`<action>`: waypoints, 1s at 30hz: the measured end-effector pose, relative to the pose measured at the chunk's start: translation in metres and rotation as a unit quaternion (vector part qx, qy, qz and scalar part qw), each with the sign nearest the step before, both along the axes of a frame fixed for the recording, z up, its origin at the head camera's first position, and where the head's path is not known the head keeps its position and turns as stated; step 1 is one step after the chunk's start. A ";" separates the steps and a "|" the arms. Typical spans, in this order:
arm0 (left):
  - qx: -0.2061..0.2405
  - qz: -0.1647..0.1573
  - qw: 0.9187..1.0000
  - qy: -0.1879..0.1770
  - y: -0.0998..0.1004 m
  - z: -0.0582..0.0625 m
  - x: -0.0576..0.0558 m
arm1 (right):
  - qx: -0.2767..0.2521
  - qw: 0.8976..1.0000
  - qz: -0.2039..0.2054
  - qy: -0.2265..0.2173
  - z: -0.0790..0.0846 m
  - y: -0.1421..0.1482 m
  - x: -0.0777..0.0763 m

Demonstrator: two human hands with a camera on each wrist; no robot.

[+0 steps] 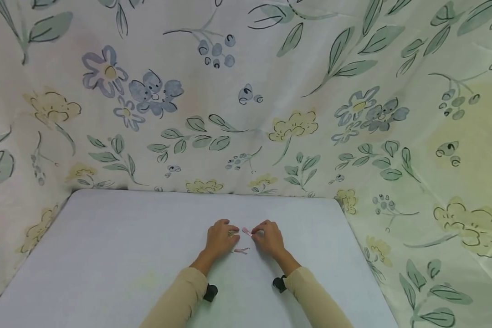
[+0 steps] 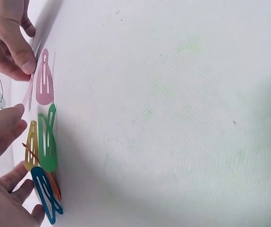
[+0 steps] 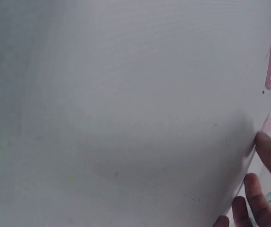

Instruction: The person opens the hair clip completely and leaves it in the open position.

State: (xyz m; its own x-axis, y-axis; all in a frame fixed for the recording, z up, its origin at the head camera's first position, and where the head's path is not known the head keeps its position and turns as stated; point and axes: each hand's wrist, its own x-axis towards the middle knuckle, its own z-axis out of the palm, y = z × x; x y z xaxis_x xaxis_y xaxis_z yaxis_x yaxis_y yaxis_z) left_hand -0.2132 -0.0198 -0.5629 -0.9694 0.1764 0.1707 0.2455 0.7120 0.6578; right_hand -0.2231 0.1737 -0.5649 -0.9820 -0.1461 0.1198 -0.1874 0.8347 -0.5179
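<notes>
My right hand [image 1: 269, 238] pinches a pale pink snap hair clip [image 1: 247, 231] by one end between thumb and fingertips. In the left wrist view a darker pink snap clip [image 2: 44, 80] lies flat on the table beside it. My left hand [image 1: 220, 239] is spread near the surface, its fingers loosely bent beside a small group of clips. That group has a yellow clip [image 2: 32, 146], a green clip [image 2: 47, 142], a blue clip [image 2: 46, 194] and an orange clip [image 2: 55, 184] partly covered by the others. In the head view the left hand hides most of them.
A white table [image 1: 127, 255] spreads around both hands. Behind it and at its sides hangs a floral cloth [image 1: 229, 100]. A black wrist camera [image 1: 210, 292] sits under the left sleeve, and another black camera [image 1: 279, 284] under the right.
</notes>
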 end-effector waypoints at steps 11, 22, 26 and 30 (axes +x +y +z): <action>-0.037 0.041 0.998 -0.021 0.011 0.004 -0.001 | -0.028 1.000 0.007 0.009 -0.004 -0.004 -0.002; -0.021 0.060 0.998 -0.009 0.019 0.004 0.001 | -0.034 0.999 0.004 0.006 -0.008 -0.003 -0.003; -0.005 0.047 0.999 -0.018 0.018 0.005 0.002 | -0.032 0.999 0.010 0.008 -0.010 -0.001 -0.003; 0.006 0.028 0.999 -0.024 0.017 0.005 0.001 | -0.032 0.999 0.022 0.018 -0.011 0.002 -0.002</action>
State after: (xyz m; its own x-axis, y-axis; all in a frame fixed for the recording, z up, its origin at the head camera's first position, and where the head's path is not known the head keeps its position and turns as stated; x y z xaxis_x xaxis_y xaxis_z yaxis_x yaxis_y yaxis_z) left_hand -0.2121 -0.0024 -0.5576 -0.9849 0.1194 0.1257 0.1732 0.7153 0.6770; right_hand -0.2254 0.1754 -0.5763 -0.9697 -0.1797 0.1652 -0.2423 0.7903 -0.5627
